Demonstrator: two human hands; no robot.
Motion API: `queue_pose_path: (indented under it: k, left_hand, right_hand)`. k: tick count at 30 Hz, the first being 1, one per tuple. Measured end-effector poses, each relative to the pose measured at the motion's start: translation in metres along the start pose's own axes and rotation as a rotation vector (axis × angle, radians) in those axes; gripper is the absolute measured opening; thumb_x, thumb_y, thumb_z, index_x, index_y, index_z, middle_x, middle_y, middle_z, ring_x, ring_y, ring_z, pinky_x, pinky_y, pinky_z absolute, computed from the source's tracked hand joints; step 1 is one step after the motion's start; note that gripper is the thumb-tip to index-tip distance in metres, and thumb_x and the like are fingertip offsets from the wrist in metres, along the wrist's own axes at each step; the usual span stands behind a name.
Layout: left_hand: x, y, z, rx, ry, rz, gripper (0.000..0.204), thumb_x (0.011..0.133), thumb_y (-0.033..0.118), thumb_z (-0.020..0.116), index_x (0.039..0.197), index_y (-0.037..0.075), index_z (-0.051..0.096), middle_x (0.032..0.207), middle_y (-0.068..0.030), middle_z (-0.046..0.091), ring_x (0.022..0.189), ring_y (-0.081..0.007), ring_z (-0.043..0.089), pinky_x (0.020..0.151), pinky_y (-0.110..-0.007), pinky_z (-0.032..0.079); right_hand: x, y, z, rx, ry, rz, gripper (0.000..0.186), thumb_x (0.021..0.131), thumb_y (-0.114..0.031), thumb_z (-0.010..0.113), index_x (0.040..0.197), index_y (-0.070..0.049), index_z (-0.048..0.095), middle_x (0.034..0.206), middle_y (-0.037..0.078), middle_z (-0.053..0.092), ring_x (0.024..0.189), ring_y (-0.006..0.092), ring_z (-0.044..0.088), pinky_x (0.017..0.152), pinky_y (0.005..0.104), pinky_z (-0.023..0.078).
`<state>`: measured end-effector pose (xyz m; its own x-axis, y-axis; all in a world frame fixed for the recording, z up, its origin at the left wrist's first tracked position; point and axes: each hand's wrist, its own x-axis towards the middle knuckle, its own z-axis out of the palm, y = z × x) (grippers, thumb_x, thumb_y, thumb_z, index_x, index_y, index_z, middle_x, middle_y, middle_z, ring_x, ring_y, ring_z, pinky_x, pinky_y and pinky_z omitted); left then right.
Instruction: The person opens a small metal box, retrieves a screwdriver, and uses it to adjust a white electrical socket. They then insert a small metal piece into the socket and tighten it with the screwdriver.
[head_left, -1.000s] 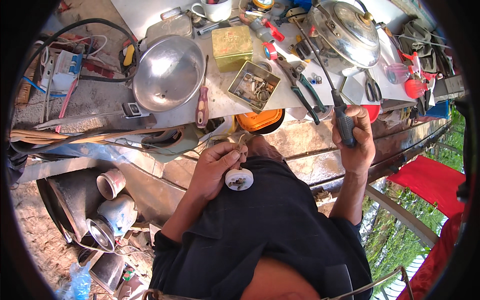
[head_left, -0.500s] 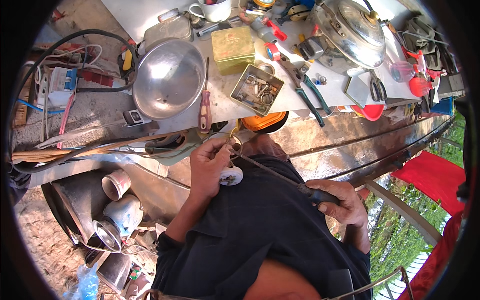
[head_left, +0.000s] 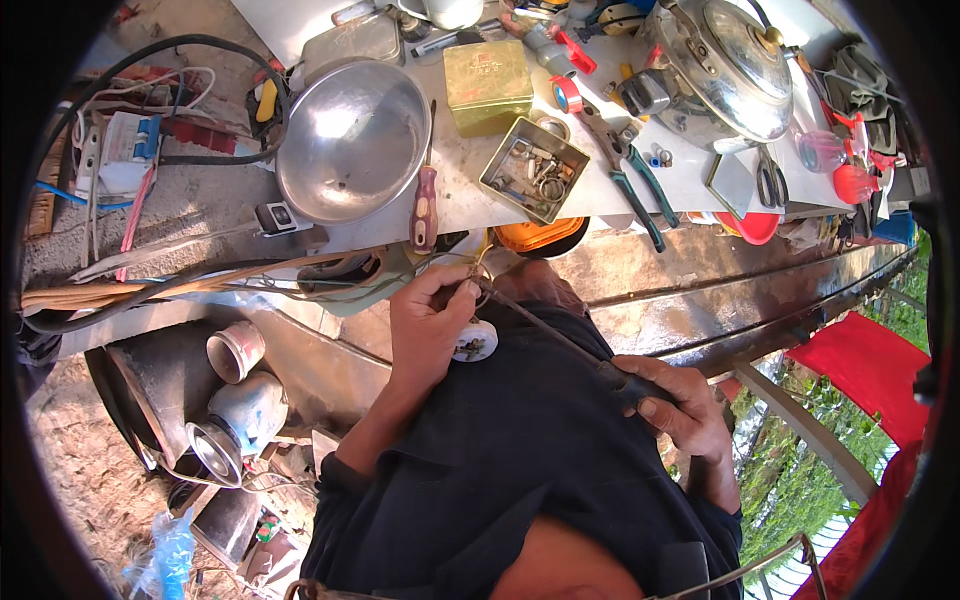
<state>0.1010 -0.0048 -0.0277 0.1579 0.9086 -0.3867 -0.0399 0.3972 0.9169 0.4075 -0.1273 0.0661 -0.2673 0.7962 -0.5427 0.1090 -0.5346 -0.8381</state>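
My left hand (head_left: 432, 318) is closed in a pinch on a thin bent metal loop. Below the fingers hangs a white round disc (head_left: 475, 342) with small dark and metal bits on its face; it seems to belong to the loop, but the join is hidden. My right hand (head_left: 680, 408) wraps round the black handle of a long-shafted screwdriver (head_left: 548, 332). Its shaft slants up and left across my dark shirt, and its tip end meets the loop at my left fingertips. Exactly what the tip touches is too small to tell.
On the white table stand a metal bowl (head_left: 352, 145), a purple-handled screwdriver (head_left: 424, 212), a gold tin (head_left: 490, 88), an open tin of small parts (head_left: 535, 172), green-handled cutters (head_left: 632, 185), scissors (head_left: 770, 182) and a kettle (head_left: 735, 75). Cables (head_left: 170, 292) run at left.
The view has shifted slightly, so the table things sit a little further right. Both hands keep their holds; the screwdriver still reaches to the loop at my left fingers.
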Motion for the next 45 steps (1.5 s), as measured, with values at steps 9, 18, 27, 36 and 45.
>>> queue_pose_path:
  k: [9, 18, 27, 36, 45]
  left_hand:
    - [-0.0026, -0.0004, 0.0000, -0.061, 0.009, -0.028, 0.019, 0.098, 0.000, 0.067, 0.115, -0.003, 0.074, 0.092, -0.0023, 0.070, 0.074, -0.0023, 0.056, 0.064, -0.019, 0.044]
    - [-0.0054, 0.0021, 0.0023, 0.043, 0.051, 0.023, 0.014, 0.098, -0.001, 0.067, 0.109, -0.004, 0.074, 0.091, -0.0022, 0.070, 0.078, -0.0040, 0.059, 0.068, -0.020, 0.047]
    - [-0.0063, 0.0030, 0.0045, 0.046, 0.071, 0.028, 0.009, 0.096, 0.002, 0.071, 0.103, -0.004, 0.073, 0.082, 0.0006, 0.070, 0.073, -0.0020, 0.062, 0.065, -0.020, 0.050]
    - [-0.0076, 0.0029, 0.0036, 0.039, 0.048, -0.031, 0.013, 0.098, 0.000, 0.067, 0.108, -0.005, 0.074, 0.089, -0.0004, 0.070, 0.075, -0.0024, 0.058, 0.065, -0.020, 0.046]
    - [-0.0087, 0.0027, 0.0062, 0.020, 0.058, 0.032, 0.010, 0.096, 0.001, 0.070, 0.104, -0.004, 0.073, 0.086, 0.0004, 0.071, 0.075, -0.0024, 0.062, 0.066, -0.020, 0.051]
  right_hand:
    - [-0.0003, 0.0086, 0.0068, 0.070, 0.014, -0.026, 0.053, 0.101, -0.023, 0.067, 0.145, 0.005, 0.057, 0.081, 0.005, 0.073, 0.056, 0.0055, 0.056, 0.054, 0.0218, 0.045]
    - [-0.0019, 0.0082, 0.0099, 0.090, 0.035, -0.013, 0.053, 0.101, -0.022, 0.066, 0.146, 0.005, 0.057, 0.080, 0.005, 0.072, 0.055, 0.0059, 0.055, 0.053, 0.0219, 0.044]
    - [-0.0045, 0.0078, 0.0095, 0.059, 0.028, -0.024, 0.053, 0.101, -0.022, 0.066, 0.147, 0.004, 0.057, 0.078, 0.006, 0.072, 0.056, 0.0062, 0.057, 0.055, 0.0223, 0.046]
    - [-0.0054, 0.0082, 0.0100, -0.026, 0.038, -0.059, 0.054, 0.099, -0.022, 0.067, 0.145, 0.003, 0.058, 0.079, 0.004, 0.071, 0.060, 0.0078, 0.058, 0.060, 0.0245, 0.047]
    - [-0.0091, 0.0110, 0.0106, 0.040, 0.021, -0.040, 0.054, 0.101, -0.025, 0.066, 0.147, 0.003, 0.057, 0.080, 0.004, 0.071, 0.056, 0.0050, 0.056, 0.054, 0.0213, 0.045]
